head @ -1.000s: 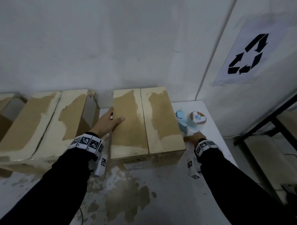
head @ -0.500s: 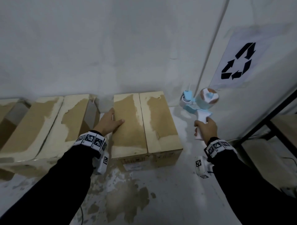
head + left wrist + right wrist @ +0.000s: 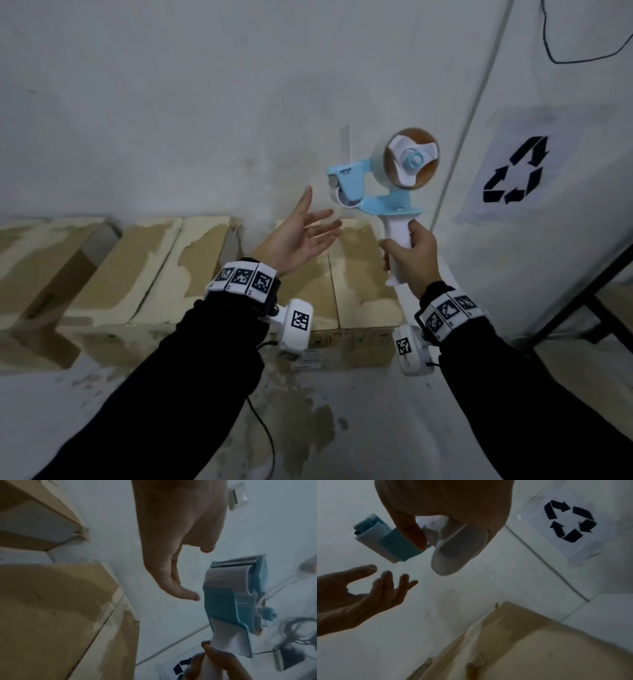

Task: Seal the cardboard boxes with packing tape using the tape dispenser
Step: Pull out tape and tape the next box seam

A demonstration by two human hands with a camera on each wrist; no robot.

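Fingers of left hand spread wide, empty, just short of dispenser nose; right hand wrapped round its handle. Pinch loose tape end above, draw down toward box seam below fingers.

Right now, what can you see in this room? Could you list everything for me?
tape dispenser: one, light blue frame with white handle, held up in the air before the wall
tape roll: one, clear on a brown core, mounted on the dispenser
cardboard boxes: at least three, tan with torn pale patches, in a row against the wall
recycling sign: one, black arrows on white paper, on the right wall
cable: one, black, on the stained floor
wrist cameras: two, white with black markers, under the wrists
left hand: open, palm up, beside the dispenser, not touching it
right hand: grip round the dispenser's handle
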